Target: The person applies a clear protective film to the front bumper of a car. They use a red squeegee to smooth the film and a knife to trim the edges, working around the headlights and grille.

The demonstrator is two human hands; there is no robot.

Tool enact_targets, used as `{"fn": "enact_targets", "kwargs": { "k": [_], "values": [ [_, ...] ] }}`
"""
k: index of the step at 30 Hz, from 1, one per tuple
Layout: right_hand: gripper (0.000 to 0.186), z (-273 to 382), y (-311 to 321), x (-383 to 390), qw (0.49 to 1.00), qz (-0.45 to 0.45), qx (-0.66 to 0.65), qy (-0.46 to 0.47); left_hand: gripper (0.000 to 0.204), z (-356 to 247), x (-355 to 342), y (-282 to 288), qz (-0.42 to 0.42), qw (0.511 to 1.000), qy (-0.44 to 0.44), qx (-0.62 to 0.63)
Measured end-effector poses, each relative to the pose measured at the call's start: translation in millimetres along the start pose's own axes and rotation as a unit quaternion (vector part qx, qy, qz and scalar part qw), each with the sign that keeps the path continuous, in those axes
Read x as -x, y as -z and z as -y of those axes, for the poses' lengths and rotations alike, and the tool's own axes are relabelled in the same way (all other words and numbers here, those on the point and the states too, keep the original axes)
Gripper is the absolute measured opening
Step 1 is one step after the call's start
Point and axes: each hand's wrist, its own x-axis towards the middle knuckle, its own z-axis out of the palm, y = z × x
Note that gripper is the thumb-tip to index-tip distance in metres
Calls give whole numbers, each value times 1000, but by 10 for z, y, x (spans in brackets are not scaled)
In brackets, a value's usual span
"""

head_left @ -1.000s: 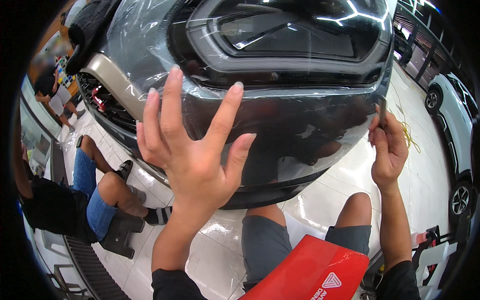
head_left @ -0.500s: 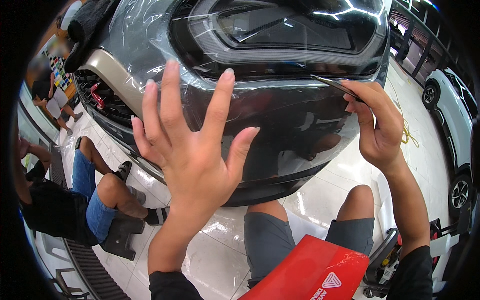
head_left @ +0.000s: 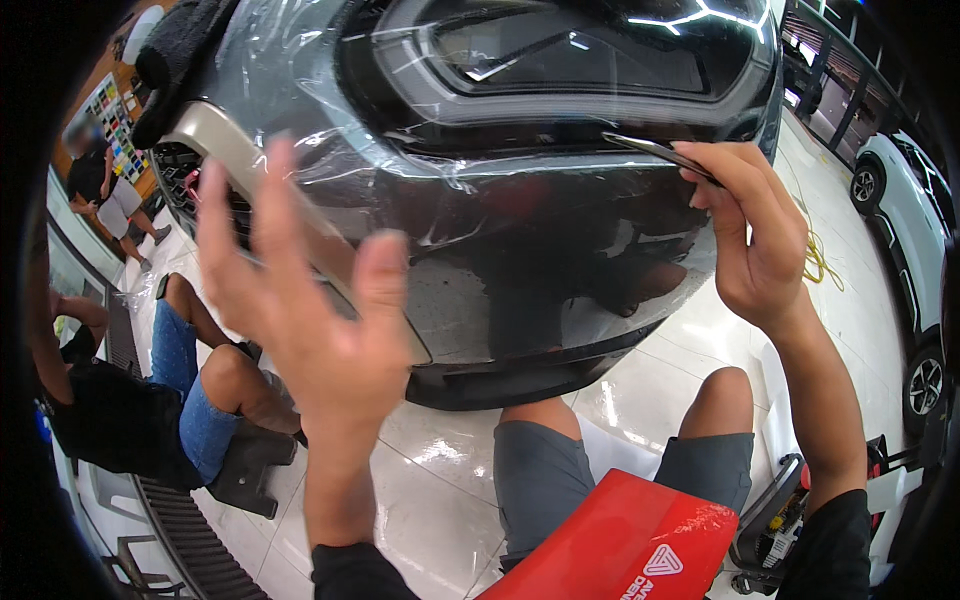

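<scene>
Both forearms (head_left: 342,492) extend, left hand (head_left: 322,335) splayed, right hand (head_left: 755,240) pinching a slim tool (head_left: 652,148).

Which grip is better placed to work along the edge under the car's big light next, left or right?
Probably the right grip: it holds a slim dark tool, its tip near the lower edge of the headlight. The left grip, blurred and open, shows no tool and is off to the left.

Bright overhead light glares off the tiled floor (head_left: 440,470) and clear film (head_left: 300,85); motion blurs the left hand (head_left: 325,330); fisheye distortion bends the dark-cornered edges.
</scene>
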Motion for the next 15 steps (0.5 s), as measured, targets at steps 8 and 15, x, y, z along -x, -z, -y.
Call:
{"fn": "enact_targets", "kwargs": {
  "k": [8,15],
  "values": [
    [30,68,-93,-54,998,-7,-42,-36,30,162,-29,-149,-14,892,294,344],
    [27,102,-144,-85,998,-25,-37,-34,27,-23,-238,-130,3,872,318,372]
  ]
}}
